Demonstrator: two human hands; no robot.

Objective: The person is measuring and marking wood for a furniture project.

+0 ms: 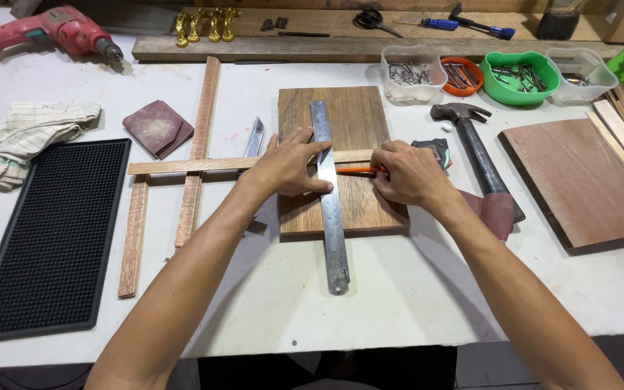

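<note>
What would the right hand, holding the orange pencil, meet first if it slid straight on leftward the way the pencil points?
Probably the steel ruler, which the left hand presses down just beyond the right hand and pencil.

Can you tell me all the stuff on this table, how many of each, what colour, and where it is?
steel ruler: 1, silver, lengthwise on the board
wooden board: 1, brown, centre
thin wood strip: 1, pale, across the board under the hands
pencil: 1, orange, at the ruler's edge
hammer: 1, black and steel, right of the board
nail tubs: 4, two clear, orange, green, back right
drill: 1, red, back left
rubber mat: 1, black, left
sandpaper block: 1, maroon, left of centre
scissors: 1, black, back
left hand: pressing the ruler
right hand: holding the pencil
</note>
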